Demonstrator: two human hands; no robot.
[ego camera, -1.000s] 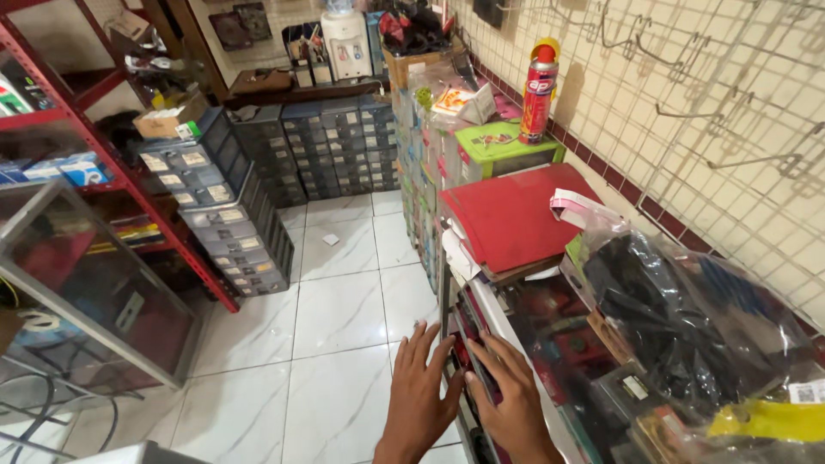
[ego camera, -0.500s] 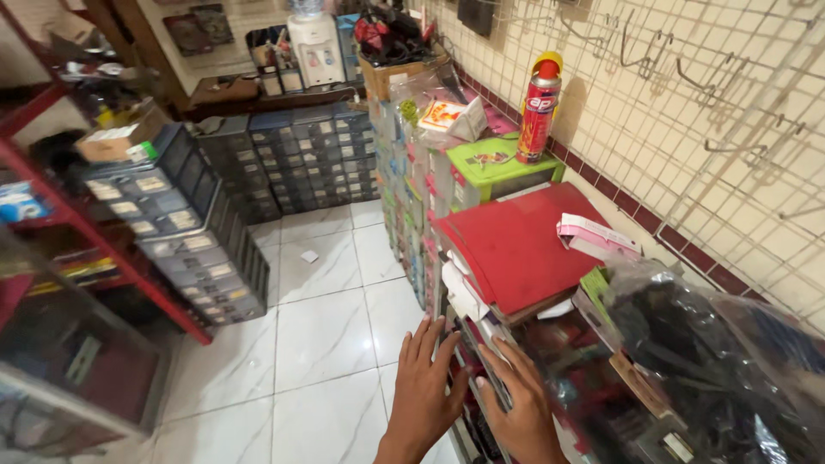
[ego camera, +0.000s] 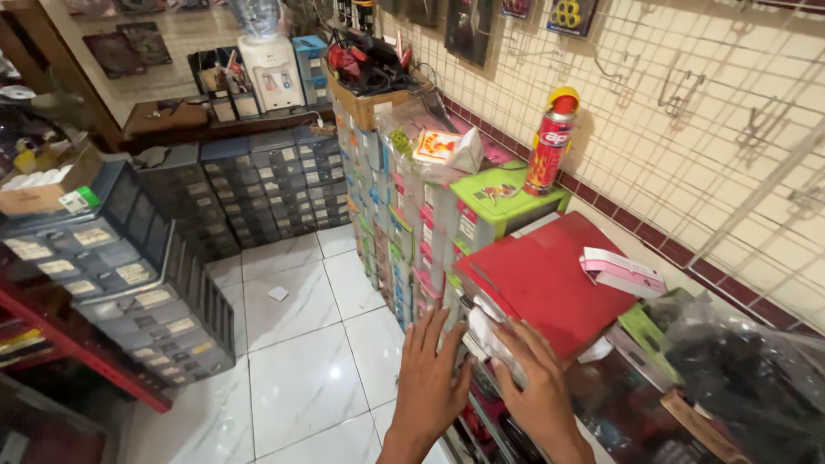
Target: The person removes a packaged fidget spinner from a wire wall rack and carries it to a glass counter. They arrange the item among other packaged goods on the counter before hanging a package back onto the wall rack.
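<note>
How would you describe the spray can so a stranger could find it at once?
Look along the tiled wall on the right, with its wire grid of hooks. At its foot, behind the lime-green box, stands the spray can. It is the only tall, upright red cylinder there, topped with a yellow cap.

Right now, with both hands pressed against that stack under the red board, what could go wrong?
1. The left hand and right hand press on the loose white packets under the red board; pulling one might tip the board.
2. The pink-and-white box lies unsecured on the board and could slide off.
3. The red spray can stands upright on the green box nearby; a jolt could topple it.
</note>
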